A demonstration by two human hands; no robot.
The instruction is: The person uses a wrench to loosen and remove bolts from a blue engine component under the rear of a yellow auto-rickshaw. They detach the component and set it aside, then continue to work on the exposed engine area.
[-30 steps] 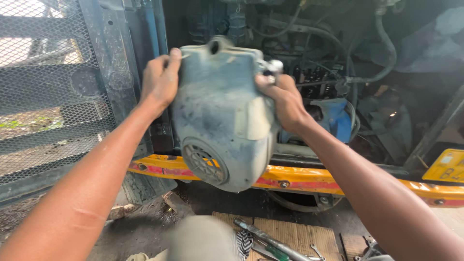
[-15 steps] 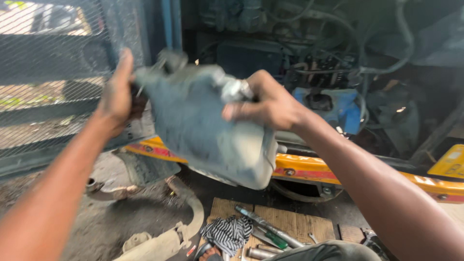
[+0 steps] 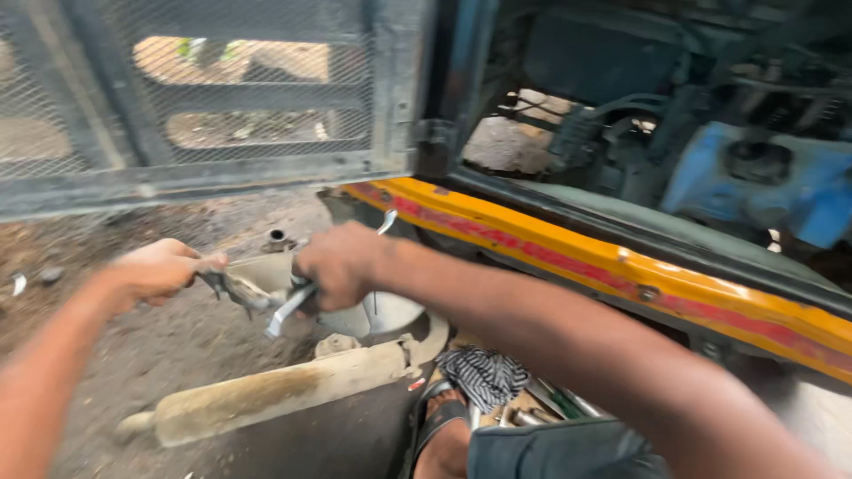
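Both hands hold a grey metal cover (image 3: 355, 306) low over the dirt ground (image 3: 133, 355), just in front of the vehicle's yellow and red rail (image 3: 621, 266). The left hand (image 3: 160, 270) is closed around the cover's left edge, where a dark, jagged bit of metal sticks out from under the fingers. The right hand (image 3: 342, 266) is clenched over the cover's top, and a bright curved strip of metal runs out below it, slanting down to the left. The cover's long axis seems to run roughly left to right between the two hands, with its pale rounded face turned toward the rail; motion blur and the right hand hide most of its shape, so its exact tilt cannot be told.

Below the cover a long tan cylinder (image 3: 284, 390) lies on the ground, its axis running from lower left up to the right. A striped cloth (image 3: 484, 377) lies beside a sandalled foot (image 3: 444, 435). A mesh door (image 3: 222, 98) stands behind, upper left. A blue engine part (image 3: 754, 177) sits inside the vehicle, blurred and partly cut off by the frame's right edge.
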